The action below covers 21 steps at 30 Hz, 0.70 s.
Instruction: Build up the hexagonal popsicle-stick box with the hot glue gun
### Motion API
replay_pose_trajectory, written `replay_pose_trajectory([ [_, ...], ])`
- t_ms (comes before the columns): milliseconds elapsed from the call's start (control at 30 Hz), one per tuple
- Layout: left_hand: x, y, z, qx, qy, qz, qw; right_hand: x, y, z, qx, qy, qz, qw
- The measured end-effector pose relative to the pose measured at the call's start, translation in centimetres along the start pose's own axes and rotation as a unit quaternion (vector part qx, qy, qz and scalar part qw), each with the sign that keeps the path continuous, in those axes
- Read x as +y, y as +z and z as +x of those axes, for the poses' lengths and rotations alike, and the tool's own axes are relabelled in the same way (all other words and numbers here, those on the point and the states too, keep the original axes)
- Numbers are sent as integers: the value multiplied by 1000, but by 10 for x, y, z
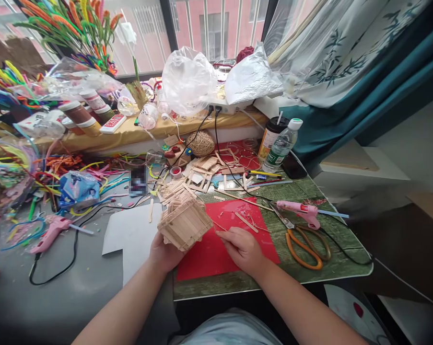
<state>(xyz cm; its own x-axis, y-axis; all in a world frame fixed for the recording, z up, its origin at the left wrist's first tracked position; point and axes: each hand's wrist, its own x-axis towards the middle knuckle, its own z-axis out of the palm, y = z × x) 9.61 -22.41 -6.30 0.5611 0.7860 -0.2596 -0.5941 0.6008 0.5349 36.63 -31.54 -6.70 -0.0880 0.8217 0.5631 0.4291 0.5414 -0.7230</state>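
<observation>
My left hand (pixel 168 255) is wrapped round the lower left of a small box-like model made of craft sticks (pixel 187 224), holding it tilted above a red sheet (pixel 196 268). A flat side of side-by-side sticks faces me. My right hand (pixel 243 247) is closed in a pinch just right of the model, apart from it. A thin, light-brown bit shows at its fingertips, too small to name. Loose craft sticks (pixel 247 223) and glue threads lie on the red sheet beyond my right hand.
Scissors (pixel 306 247) and a pink glue gun (pixel 300 209) lie at the right, another glue gun (pixel 52 233) at the left. Behind are a stick pile (pixel 202 172), a twine ball (pixel 201 143) and a water bottle (pixel 283 146). A black cable (pixel 234 172) crosses the table.
</observation>
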Motion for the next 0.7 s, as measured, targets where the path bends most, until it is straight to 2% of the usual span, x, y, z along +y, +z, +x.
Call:
replay_pose_trajectory([
  [133, 0, 6, 1, 16, -4, -5, 1000, 1, 2, -2, -7, -1, 2, 1000],
  [300, -1, 10, 0, 21, -3, 6, 1000, 4, 2, -1, -4, 40, 9, 999],
  [400, -4, 10, 1, 31, 29, 55, 998, 6, 3, -2, -13, 55, 9, 998],
  [500, -9, 8, 1, 30, 91, 137, 986, 7, 3, -3, -6, 79, 14, 997],
  [600, -10, 9, -2, 8, 160, 257, 953, 7, 4, -4, 16, 138, 22, 990],
  [667, -9, 13, -5, -17, 214, 366, 905, 8, 5, -5, 39, 181, 43, 982],
  [700, -7, 15, -7, -28, 244, 426, 871, 9, 5, -5, 54, 195, 57, 978],
])
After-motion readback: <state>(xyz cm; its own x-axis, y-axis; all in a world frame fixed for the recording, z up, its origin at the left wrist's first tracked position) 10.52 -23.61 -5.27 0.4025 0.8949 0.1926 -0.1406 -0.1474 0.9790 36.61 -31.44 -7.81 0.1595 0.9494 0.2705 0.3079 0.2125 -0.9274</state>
